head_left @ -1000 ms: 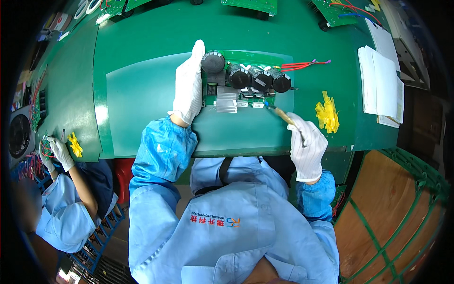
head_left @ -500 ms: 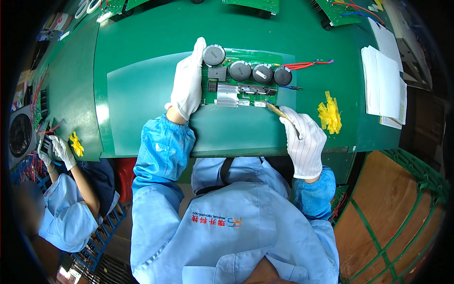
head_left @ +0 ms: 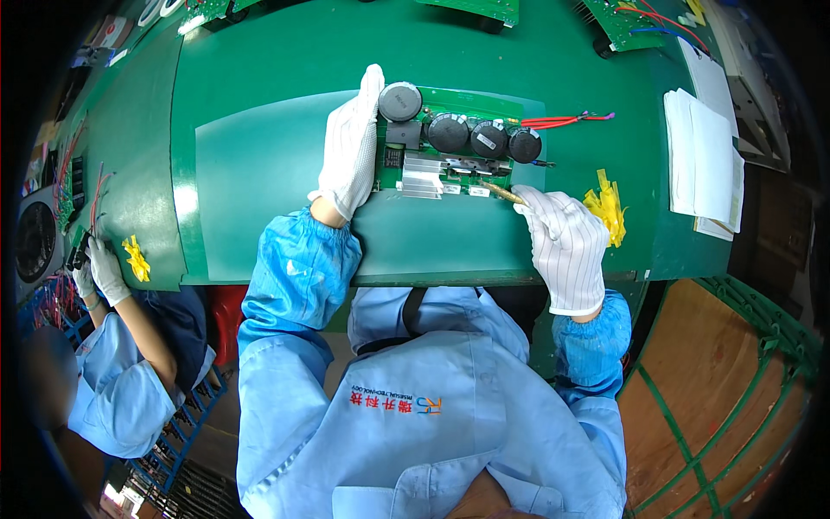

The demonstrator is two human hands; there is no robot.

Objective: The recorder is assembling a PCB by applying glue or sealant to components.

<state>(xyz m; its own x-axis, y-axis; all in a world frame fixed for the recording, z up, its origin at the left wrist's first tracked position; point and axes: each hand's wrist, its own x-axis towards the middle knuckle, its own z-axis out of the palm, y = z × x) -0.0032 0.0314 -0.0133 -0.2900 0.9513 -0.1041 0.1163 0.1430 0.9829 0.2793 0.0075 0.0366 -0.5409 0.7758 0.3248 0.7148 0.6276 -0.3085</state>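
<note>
A green circuit board (head_left: pixel 432 192) with several round black capacitors (head_left: pixel 449 133) and a finned silver heat sink (head_left: pixel 422 175) is in front of me. My left hand (head_left: pixel 350 156), in a white glove, grips its left edge, fingers together and pointing away from me. My right hand (head_left: pixel 566 246), in a striped white glove, is closed on a slim, tapered brass-coloured tool (head_left: pixel 503 192), whose exact kind I cannot make out. The tool's tip reaches the near side of the board, right of the heat sink. Red wires (head_left: pixel 562 121) stick out from the board's right side.
Yellow strips (head_left: pixel 608 210) lie just beyond my right hand. White papers (head_left: pixel 702 160) rest at the table's right edge. More circuit boards (head_left: pixel 475 10) line the far side. At the left, a co-worker's gloved hands (head_left: pixel 105 270) hold a dark part near another yellow bundle (head_left: pixel 136 259).
The circuit board and my left hand have shifted slightly right. My right hand has also moved a little right, and the tool lies flatter, its tip slightly farther onto the board.
</note>
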